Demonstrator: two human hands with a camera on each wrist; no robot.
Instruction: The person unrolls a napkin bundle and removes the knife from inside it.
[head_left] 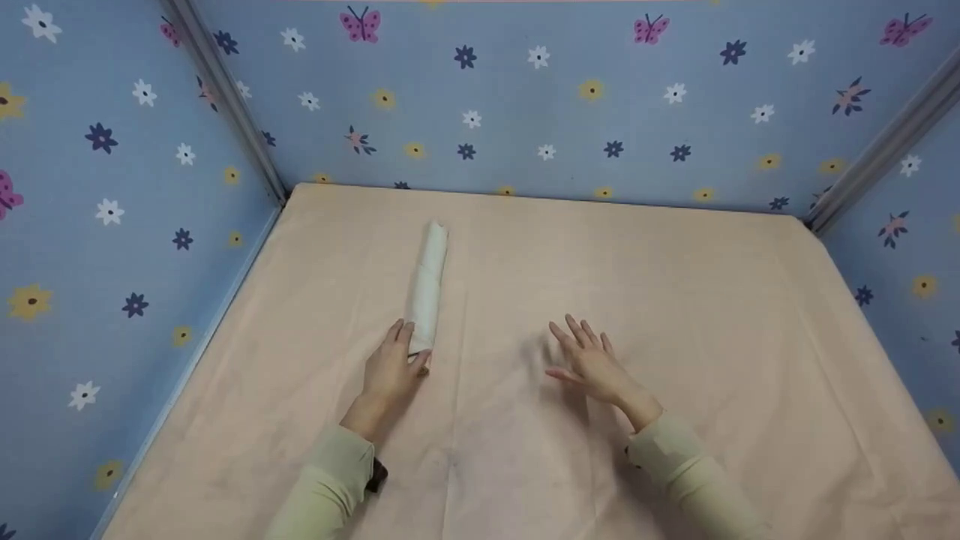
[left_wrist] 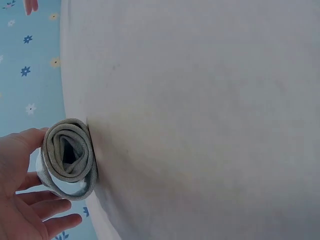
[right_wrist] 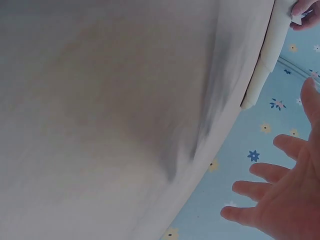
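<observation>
A pale rolled-up cloth lies lengthwise on the left half of the table. Its near end shows a spiral of greyish fabric layers with a hollow centre in the left wrist view, where the cloth roll touches the table cover. My left hand grips that near end, thumb on one side and fingers on the other. To the right, my right hand is held over the table with its fingers spread and nothing in it. The right wrist view shows the cloth roll beyond my right hand.
A peach cover with creases spreads over the table. Blue flower-and-butterfly panels stand along the back and both sides, joined by grey corner posts. Pale sleeves cover both forearms.
</observation>
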